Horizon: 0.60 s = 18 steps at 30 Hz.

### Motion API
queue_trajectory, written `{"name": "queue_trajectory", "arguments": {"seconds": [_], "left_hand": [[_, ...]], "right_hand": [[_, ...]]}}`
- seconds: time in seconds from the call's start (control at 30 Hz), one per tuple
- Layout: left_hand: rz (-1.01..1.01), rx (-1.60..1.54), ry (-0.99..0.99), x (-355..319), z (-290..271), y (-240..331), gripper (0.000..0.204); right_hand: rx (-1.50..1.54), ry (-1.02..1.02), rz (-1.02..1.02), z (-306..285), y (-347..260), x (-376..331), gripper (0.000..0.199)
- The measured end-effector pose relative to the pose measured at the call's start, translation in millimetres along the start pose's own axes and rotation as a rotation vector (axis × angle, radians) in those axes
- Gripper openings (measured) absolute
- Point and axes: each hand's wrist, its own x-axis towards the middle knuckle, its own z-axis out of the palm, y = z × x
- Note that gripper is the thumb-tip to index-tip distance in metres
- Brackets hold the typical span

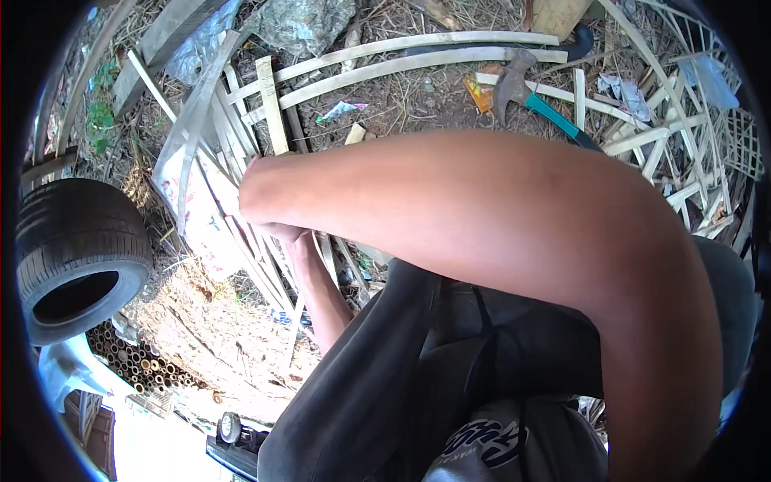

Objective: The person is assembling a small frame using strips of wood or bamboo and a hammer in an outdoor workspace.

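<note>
My right arm crosses the picture from the lower right, and my right hand bends down at the wrist over a bundle of thin bamboo strips lying on the ground. Its fingers are hidden behind the wrist. My left forearm rises from below, and my left hand sits just under the right wrist, against the same strips. Most of it is covered, so I cannot tell what either hand grips.
A hammer with a teal handle lies on the straw-strewn ground beyond my arm, beside long bamboo slats. A tyre lies at the left above stacked bamboo tubes. Woven bamboo lattice is at the right.
</note>
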Motion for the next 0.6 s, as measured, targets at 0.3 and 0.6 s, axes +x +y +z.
{"name": "queue_trajectory", "arguments": {"seconds": [0.3, 0.6], "left_hand": [[-0.006, 0.139, 0.131, 17.6, 25.8, 40.4, 0.026], [0.217, 0.276, 0.102, 19.8, 49.2, 42.8, 0.03]], "right_hand": [[0.972, 1.482, 0.479, 64.8, 59.7, -22.3, 0.033], [0.246, 1.615, 1.262, 156.5, 95.6, -104.4, 0.044]]}}
